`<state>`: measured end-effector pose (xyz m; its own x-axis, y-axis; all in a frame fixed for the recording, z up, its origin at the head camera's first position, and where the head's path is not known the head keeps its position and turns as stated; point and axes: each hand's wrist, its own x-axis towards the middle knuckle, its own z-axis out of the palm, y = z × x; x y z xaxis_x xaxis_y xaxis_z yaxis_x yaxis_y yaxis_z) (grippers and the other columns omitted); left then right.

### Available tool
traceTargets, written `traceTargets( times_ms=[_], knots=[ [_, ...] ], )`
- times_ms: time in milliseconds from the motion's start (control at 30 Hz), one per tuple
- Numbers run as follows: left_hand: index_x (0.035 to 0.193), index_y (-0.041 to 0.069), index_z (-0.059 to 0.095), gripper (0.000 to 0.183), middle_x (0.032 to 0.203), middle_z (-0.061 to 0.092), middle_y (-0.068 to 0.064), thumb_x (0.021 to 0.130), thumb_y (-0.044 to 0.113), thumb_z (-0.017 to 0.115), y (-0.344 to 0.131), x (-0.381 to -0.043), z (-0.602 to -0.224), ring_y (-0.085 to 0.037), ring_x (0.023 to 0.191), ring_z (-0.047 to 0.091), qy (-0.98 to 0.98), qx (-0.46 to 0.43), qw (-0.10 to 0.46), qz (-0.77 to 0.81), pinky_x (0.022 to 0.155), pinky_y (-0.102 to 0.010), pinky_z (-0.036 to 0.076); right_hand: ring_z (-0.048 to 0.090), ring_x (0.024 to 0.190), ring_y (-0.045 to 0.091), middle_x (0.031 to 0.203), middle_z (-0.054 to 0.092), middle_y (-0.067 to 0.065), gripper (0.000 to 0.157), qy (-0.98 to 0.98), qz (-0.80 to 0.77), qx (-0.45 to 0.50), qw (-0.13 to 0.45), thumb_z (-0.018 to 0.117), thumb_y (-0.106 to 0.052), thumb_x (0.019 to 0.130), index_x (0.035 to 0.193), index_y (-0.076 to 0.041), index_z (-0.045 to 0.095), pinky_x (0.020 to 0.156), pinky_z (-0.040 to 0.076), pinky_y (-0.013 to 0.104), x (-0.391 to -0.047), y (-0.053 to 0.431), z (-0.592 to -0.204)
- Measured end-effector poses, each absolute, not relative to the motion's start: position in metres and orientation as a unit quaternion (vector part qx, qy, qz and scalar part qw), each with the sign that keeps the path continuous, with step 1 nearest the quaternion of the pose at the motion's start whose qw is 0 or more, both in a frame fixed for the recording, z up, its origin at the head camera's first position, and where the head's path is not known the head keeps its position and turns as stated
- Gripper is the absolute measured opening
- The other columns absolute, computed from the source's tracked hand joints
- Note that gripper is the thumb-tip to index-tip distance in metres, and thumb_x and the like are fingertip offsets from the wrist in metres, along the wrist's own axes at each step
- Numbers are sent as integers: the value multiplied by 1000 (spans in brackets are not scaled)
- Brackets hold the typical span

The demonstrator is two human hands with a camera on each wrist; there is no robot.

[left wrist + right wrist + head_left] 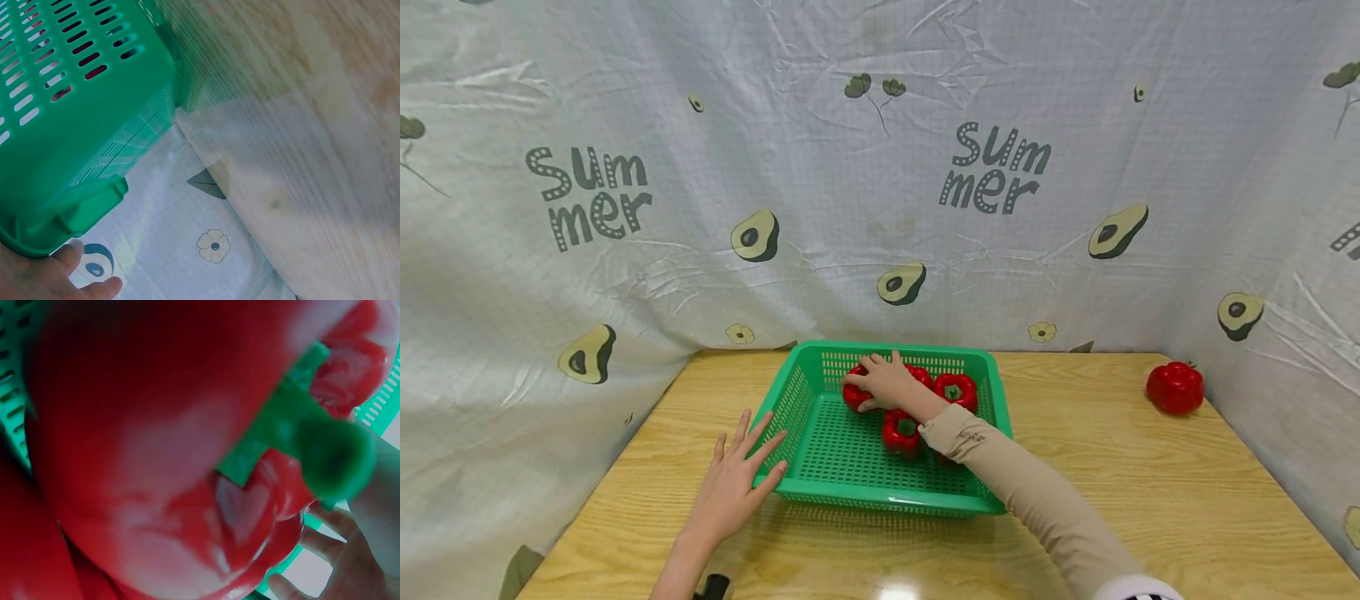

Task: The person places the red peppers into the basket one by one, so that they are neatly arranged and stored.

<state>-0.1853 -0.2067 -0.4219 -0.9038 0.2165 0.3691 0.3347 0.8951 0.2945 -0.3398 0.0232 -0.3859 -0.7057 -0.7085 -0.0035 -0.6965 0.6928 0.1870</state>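
Note:
A green plastic basket [891,502] stands on the table with several red bell peppers inside. At its back left, my right hand [891,387] reaches in and grips a red bell pepper [852,398], thumb and fingers around it. Close to that forearm lie other bell peppers [901,435], partly covered by the sleeve. The right wrist view is mostly filled by a near bell pepper [144,456] with a green stem; the hand [350,569] shows beyond it. My left hand [730,487], fingers spread and straight, rests at the basket's left rim, also seen in the left wrist view.
One more red bell pepper [1176,388] sits alone on the wooden table [1097,467] at the far right. A white printed curtain [820,167] hangs behind and along both sides. Near the left forearm is a small black object [715,587] at the bottom edge.

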Motion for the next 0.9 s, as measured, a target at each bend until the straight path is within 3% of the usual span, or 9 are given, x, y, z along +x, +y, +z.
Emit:
traceTargets(
  times_ms=[367, 700, 900],
  knots=[
    [127, 14, 52, 47, 145, 30, -10, 88, 40, 50, -206, -185, -422, -33, 138, 12, -958, -145, 167, -182, 100, -66, 15, 36, 124, 23, 134, 41, 3, 55, -922, -93, 375, 13, 57, -47, 80, 131, -35, 40, 100, 31, 54, -339, 23, -386],
    [127, 14, 51, 48, 145, 29, -10, 88, 42, 49, -207, -185, -422, -31, 139, 10, -959, -142, 162, -182, 101, -66, 14, 30, 130, 23, 145, 29, 0, 57, -919, -162, 359, -10, 46, -51, 86, 138, -42, 26, 103, 28, 53, -335, 24, -377],
    [127, 14, 51, 48, 146, 29, -10, 88, 41, 49, -206, -185, -421, -28, 140, 7, -959, -144, 161, -180, 100, -66, 15, 30, 130, 23, 144, 31, 1, 53, -913, -154, 378, -1, 44, -49, 88, 138, -39, 29, 104, 26, 54, -333, 32, -361]
  ],
)
